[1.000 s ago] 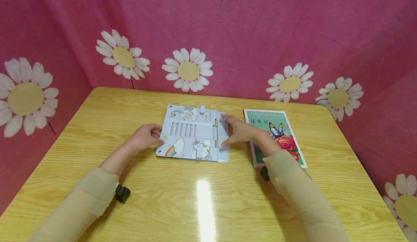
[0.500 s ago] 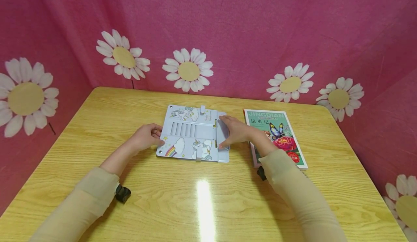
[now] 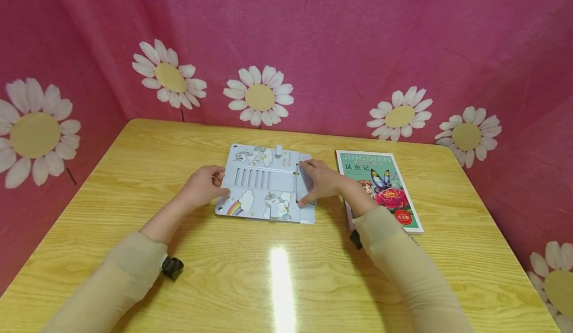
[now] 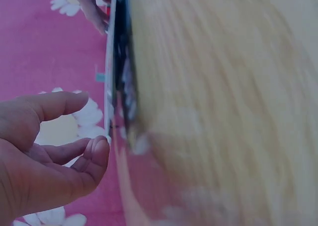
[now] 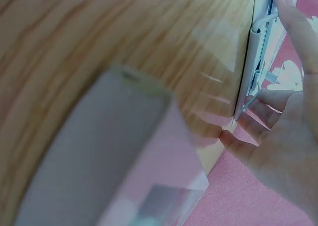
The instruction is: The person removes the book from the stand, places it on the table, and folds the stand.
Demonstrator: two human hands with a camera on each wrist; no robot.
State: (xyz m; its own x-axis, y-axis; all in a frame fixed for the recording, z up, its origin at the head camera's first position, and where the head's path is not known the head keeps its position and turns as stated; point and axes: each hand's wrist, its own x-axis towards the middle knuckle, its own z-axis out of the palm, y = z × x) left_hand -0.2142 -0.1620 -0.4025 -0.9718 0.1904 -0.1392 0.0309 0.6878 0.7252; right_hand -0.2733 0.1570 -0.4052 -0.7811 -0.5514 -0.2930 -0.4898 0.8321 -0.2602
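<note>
A pale lilac book stand (image 3: 282,181) with unicorn, cloud and rainbow prints lies flat on the table. My left hand (image 3: 203,187) is at its left edge, thumb over the border. In the left wrist view, this hand (image 4: 54,151) has a fingertip at the stand's thin edge and a gap between thumb and index finger. My right hand (image 3: 324,181) spans the ledge (image 3: 305,184) at the stand's right end, thumb and fingers at opposite ends. The right wrist view shows the right hand (image 5: 278,121) around the ledge and its wire clips (image 5: 264,21).
Just right of the stand lies a book (image 3: 389,193) with a green cover, butterfly and red flower, partly under my right forearm. The wood table (image 3: 215,273) meets a pink curtain (image 3: 313,49) with daisies at the back. Black wrist cameras (image 3: 172,267) sit under the forearms.
My right hand has shifted slightly left with the ledge, which has tilted up and over; the yellow hinge parts are now mostly hidden. My left hand has moved slightly farther onto the stand's edge.
</note>
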